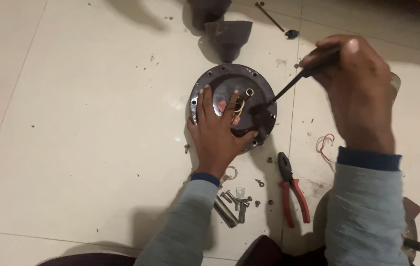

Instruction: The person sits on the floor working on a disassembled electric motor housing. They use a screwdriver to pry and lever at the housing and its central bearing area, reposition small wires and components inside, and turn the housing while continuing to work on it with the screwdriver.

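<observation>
L hand point(218, 132) flat on round motor cover point(264, 93), grip wide; R hand point(357, 91) grip holding screwdriver point(293, 84), tip at rim.

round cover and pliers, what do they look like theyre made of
Round cover: probably cast or pressed metal with a dark, dull coat; the rim carries screw holes and a faint sheen. The left hand presses on it, and the right hand holds a screwdriver to its rim.
Pliers: dark steel jaws, and red handles that look like plastic or rubber sleeves, slightly glossy.
</observation>
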The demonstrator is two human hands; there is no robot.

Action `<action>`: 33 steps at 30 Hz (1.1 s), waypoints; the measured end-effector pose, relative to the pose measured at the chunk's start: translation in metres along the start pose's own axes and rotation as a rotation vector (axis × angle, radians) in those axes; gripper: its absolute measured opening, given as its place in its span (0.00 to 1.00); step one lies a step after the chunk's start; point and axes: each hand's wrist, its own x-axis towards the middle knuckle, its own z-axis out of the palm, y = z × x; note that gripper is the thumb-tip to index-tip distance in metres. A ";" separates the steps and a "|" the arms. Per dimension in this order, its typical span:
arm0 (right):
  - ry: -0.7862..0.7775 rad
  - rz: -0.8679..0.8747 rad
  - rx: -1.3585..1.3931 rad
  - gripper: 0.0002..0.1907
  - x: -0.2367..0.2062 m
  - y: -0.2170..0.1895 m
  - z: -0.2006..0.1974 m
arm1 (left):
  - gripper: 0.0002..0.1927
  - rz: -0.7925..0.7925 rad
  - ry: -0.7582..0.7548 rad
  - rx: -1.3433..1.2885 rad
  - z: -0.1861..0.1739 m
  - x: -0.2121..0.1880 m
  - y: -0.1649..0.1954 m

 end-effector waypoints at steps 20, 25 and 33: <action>0.113 -0.238 0.260 0.12 0.007 0.040 -0.032 | 0.53 0.021 -0.036 0.034 0.000 0.001 -0.004; 0.309 -0.108 0.438 0.10 0.010 0.040 -0.028 | 0.53 0.080 0.025 -0.086 0.004 0.000 -0.007; 0.235 -0.243 -0.403 0.10 0.001 -0.009 -0.005 | 0.54 0.020 -0.033 0.021 0.002 0.001 -0.004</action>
